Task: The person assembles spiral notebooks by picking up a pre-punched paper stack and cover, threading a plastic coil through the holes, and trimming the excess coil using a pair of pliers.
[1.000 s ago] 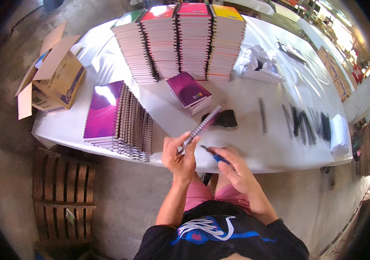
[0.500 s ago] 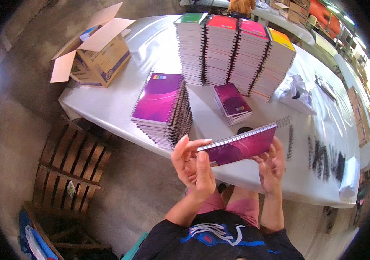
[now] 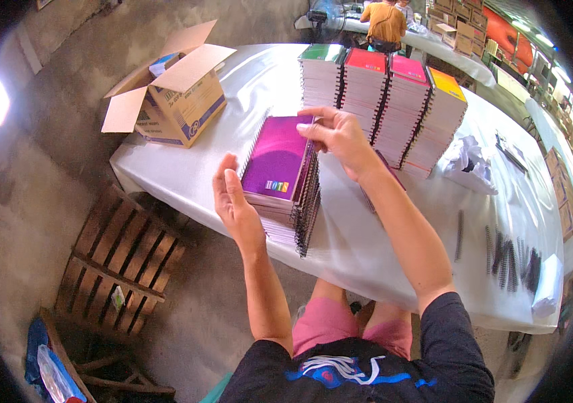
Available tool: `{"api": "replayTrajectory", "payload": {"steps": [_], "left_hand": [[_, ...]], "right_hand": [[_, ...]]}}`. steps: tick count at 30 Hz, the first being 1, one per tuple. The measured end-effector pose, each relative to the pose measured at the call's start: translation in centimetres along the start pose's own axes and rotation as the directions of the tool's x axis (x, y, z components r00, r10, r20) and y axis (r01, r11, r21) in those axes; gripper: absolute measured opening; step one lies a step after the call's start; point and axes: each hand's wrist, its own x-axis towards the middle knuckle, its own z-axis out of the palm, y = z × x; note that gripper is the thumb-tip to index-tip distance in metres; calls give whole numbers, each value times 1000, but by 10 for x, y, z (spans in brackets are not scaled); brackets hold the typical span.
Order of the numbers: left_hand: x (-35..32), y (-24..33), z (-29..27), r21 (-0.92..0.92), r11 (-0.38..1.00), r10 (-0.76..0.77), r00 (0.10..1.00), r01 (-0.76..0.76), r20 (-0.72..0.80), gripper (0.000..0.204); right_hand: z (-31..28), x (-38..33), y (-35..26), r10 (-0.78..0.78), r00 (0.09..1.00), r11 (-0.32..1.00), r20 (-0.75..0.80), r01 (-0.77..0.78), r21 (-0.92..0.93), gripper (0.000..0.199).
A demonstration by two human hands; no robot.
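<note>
A: Got how far?
B: Well along, to judge by the purple stack (image 3: pixel 283 225): built up many notebooks high on the table (image 3: pixel 185 181), with coils jutting from its sides. Looked bound, at least along the edges in view.
A: And left over?
B: Spotted loose coils (image 3: pixel 532 270) well to the right of the stack, so perhaps not all used. Noticed tall stacks (image 3: pixel 361 91) in other colours too, beyond and right of it.
A: Found the top notebook (image 3: pixel 276 151) where?
B: Lying flat on the stack, between both hands.
A: Held how?
B: Had the left hand (image 3: pixel 238 205) raised by the stack's near left side, thumb and fingers apart, clamped on nothing. Had the right hand (image 3: pixel 337 138) at the stack's far right corner, fingers pointing left, forearm slanting across. Could not tell whether pinching or merely touching.
</note>
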Motion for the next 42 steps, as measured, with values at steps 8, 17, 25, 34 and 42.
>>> {"api": "replayTrajectory", "payload": {"steps": [8,17,25,34,42], "left_hand": [[-9,-31,6,-4,987,159,987,-159,13,56],[-16,-43,10,-14,960,277,957,-280,-87,69],[-37,17,-15,93,824,548,742,-560,-386,50],[-127,16,44,-148,906,415,765,-396,493,34],[-137,-91,72,-285,586,-534,626,758,568,29]], "right_hand": [[8,-2,45,-151,986,972,-68,136,-189,32],[17,-11,67,-440,874,808,-207,285,-515,41],[-182,-74,134,111,830,362,-547,-546,-755,53],[-213,-88,121,-12,836,429,-548,-491,-759,35],[-103,-162,48,21,956,896,-293,-148,-418,38]]}}
